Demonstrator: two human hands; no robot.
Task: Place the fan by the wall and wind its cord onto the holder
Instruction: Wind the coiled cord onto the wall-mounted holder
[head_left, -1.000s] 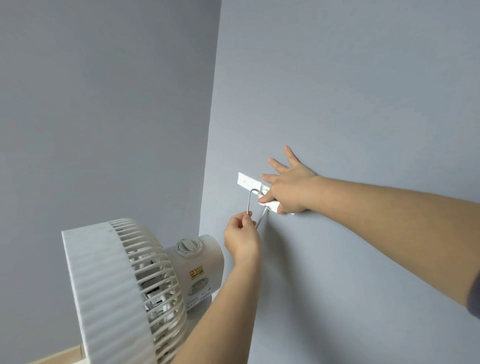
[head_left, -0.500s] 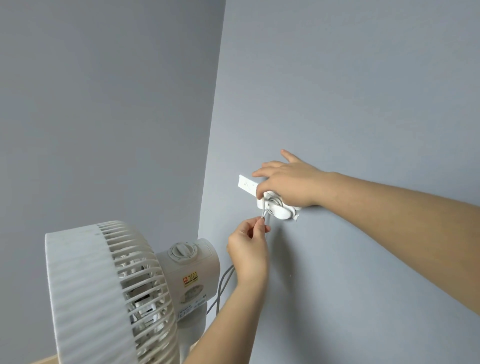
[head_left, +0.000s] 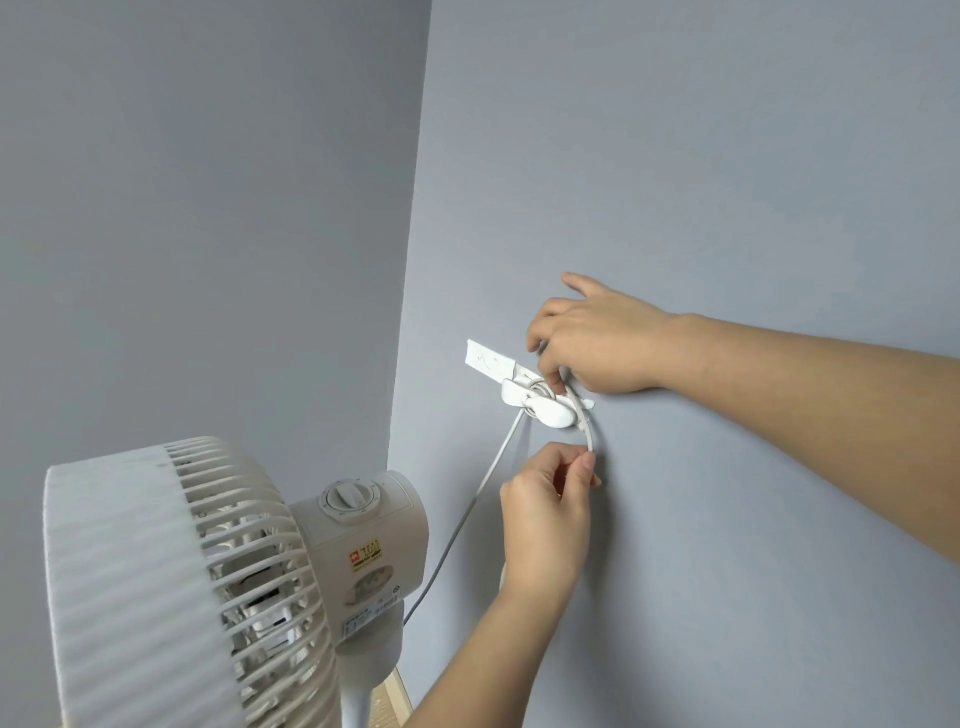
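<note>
White cord (head_left: 587, 431) wound round holder (head_left: 545, 411); left hand (head_left: 545, 514) pinches cord below, right hand (head_left: 597, 343) pinches cord at holder.

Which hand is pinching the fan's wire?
The left hand, the lower one: its fingertips pinch the cord just below the holder. The right hand, higher up, holds the holder instead.

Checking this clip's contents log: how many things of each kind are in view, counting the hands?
1 fan
1 cord
1 holder on the wall
1 white strip on the wall beside it
2 hands: left hand pinching the cord, right hand at the holder
Total: 6
</note>
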